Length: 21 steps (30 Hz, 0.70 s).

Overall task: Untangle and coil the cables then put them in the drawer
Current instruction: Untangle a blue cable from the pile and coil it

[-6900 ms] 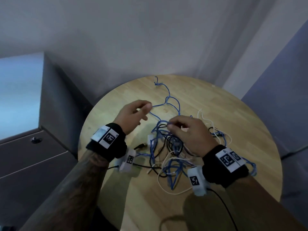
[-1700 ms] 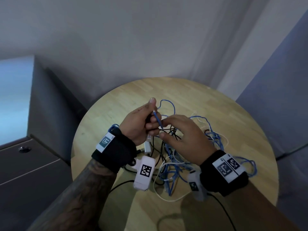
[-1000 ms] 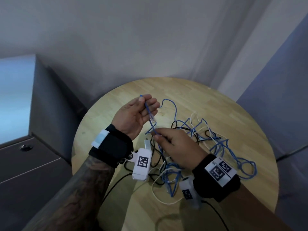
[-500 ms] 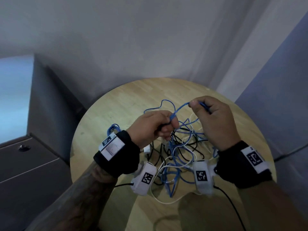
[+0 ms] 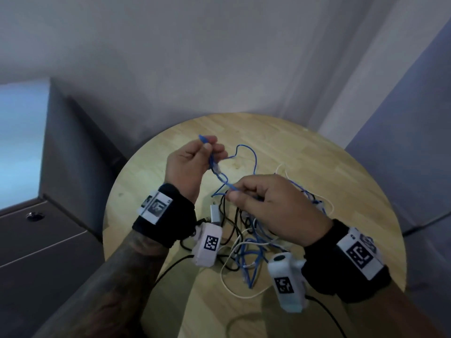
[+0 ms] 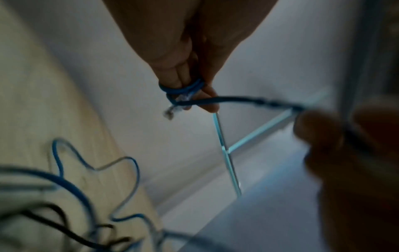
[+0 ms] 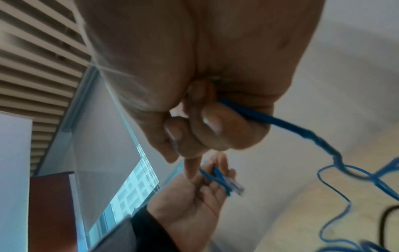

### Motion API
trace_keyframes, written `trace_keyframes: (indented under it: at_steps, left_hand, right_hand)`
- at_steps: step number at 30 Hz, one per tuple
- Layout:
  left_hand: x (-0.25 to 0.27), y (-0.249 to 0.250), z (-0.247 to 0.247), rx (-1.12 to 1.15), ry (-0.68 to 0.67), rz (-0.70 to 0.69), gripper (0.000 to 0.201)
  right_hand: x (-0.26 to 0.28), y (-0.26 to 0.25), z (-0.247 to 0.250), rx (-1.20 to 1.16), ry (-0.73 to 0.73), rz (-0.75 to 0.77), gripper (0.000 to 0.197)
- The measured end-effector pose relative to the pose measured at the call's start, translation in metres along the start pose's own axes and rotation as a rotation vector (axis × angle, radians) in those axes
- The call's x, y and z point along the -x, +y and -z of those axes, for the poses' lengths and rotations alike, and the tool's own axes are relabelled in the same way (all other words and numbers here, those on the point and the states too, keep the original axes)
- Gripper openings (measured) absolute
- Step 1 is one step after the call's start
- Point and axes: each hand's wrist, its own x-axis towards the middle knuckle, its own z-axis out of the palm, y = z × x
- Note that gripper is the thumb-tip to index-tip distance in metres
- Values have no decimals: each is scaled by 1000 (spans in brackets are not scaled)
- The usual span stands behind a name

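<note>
Above the round wooden table point(image 5: 341, 181), my left hand point(image 5: 210, 147) is raised palm toward me and holds the blue network cable point(image 5: 253, 162). Loops of it are wound round the fingers point(image 6: 183, 88), and its clear plug point(image 5: 217, 170) hangs below them. My right hand point(image 5: 234, 193) pinches the same cable a short way along, between thumb and fingers point(image 7: 215, 124). The rest of the blue cable runs down into a tangle point(image 5: 246, 242) with a white cable point(image 5: 234, 289) and a black cable point(image 5: 231, 228) on the table beneath my hands.
A small silver adapter point(image 5: 215, 213) lies at the tangle's left edge. A grey cabinet with closed drawer fronts point(image 5: 48, 240) and a round lock point(image 5: 35, 216) stands left of the table. Walls close in behind and to the right.
My left hand has turned palm up and moved up and left with the cable loops. My right hand has dropped from the far right to the centre, pinching the cable nearer the left hand.
</note>
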Motion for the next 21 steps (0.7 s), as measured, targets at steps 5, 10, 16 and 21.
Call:
trace_keyframes:
  at_steps: [5,10,16,21]
  left_hand:
    - [28,16,-31,-346,-452,81,31]
    - [39,26,-49,99,-632,411,32]
    - [-5,10,-5,678,-250,427,23]
    - [-4,-8,4,317,-45,183,26]
  right_hand:
    - [-3,0,34,-62,388,97,16]
    - [-13,45,41,-31,471,8,12]
    - [-7,59,11,94,56,-122,26]
    - [-2,23,3,214,-28,19,35]
